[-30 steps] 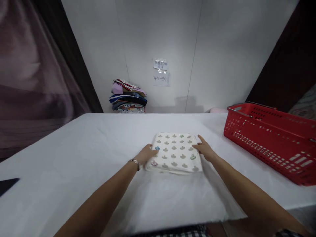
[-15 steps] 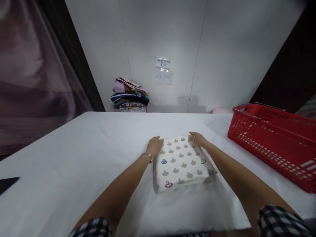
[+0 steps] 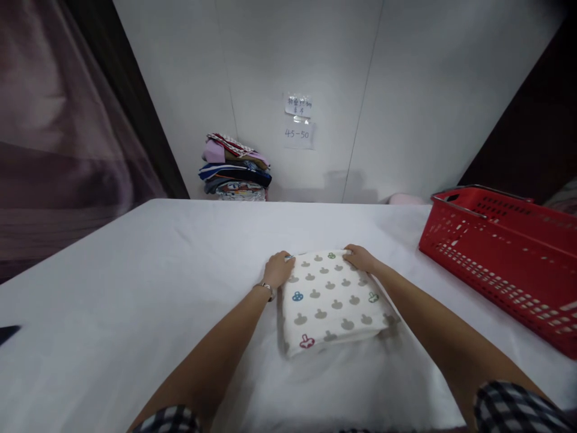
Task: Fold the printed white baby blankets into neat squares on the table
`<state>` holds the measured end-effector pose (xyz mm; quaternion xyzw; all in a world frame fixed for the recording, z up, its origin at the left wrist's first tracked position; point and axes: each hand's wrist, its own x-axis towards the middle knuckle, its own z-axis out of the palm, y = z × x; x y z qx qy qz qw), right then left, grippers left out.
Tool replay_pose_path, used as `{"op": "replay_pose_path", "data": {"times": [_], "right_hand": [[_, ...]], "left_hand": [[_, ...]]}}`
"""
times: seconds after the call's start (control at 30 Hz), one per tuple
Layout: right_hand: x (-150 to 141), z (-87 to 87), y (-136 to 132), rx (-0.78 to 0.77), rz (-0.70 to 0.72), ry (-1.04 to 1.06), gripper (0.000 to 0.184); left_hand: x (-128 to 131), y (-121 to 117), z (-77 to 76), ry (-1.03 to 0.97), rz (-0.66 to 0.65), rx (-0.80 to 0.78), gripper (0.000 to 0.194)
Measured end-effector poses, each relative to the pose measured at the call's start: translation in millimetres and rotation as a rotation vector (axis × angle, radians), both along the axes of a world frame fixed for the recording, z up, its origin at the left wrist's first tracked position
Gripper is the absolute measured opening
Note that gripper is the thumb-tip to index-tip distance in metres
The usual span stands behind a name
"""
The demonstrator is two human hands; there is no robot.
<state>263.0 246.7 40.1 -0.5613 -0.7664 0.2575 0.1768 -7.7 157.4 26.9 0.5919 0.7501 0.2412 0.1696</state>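
A folded white cloth (image 3: 327, 300) printed with grey mushrooms, and a few blue, green and red ones, lies on the white-covered table in front of me. At its far left corner my left hand (image 3: 278, 270), with a bracelet at the wrist, is closed on the edge. My right hand (image 3: 359, 258) grips the far right corner, its fingertips partly tucked out of sight. The cloth's near edge lies loose, its right corner jutting out a little.
A red plastic basket (image 3: 500, 258) with a metal handle stands on the right of the table (image 3: 180, 270). Behind the far edge, a stack of folded clothes (image 3: 237, 171) sits against the wall below paper labels (image 3: 299, 133). A curtain (image 3: 58, 138) hangs at left.
The camera view has shifted slightly. Both hands stay at the cloth's far corners, and the cloth lies almost as before.
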Motion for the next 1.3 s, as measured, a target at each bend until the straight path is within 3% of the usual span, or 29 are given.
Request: {"op": "replay_pose_path", "data": {"times": [0.2, 0.43, 0.6, 0.7, 0.8, 0.93, 1.07, 1.17, 1.3], "right_hand": [[-1, -3.6, 2, -0.01, -0.042, 0.068, 0.031], [-7, -13.7, 1, 0.072, -0.069, -0.055, 0.041], [-11, -2.6, 0, 0.119, -0.034, -0.155, 0.054], [-16, 4.0, -11, 0.269, 0.047, -0.195, 0.052], [-18, 0.8, -28, 0.377, 0.235, -0.274, 0.053], [-19, -9.3, -39, 0.2, 0.299, -0.37, 0.058], [-15, -10.3, -37, 0.171, 0.282, -0.301, 0.057], [0, -12.0, -39, 0.122, 0.174, -0.136, 0.057], [32, -19.4, -59, -0.014, -0.029, 0.09, 0.062]], "left_hand": [[1, -7, 2.8, 0.019, -0.005, 0.029, 0.031], [2, -11, -1.0, 0.12, 0.035, 0.012, 0.031], [6, -7, 16.1, 0.075, 0.023, -0.01, 0.032], [19, -19, 23.3, 0.151, -0.058, 0.14, 0.041], [33, -38, 13.6, 0.224, -0.191, 0.18, 0.051], [41, -53, -6.7, 0.242, -0.233, 0.135, 0.055], [38, -54, -7.7, 0.217, -0.22, 0.115, 0.055], [36, -56, -4.0, 0.161, -0.192, 0.126, 0.052], [33, -67, -4.4, 0.026, -0.024, 0.171, 0.055]]}}
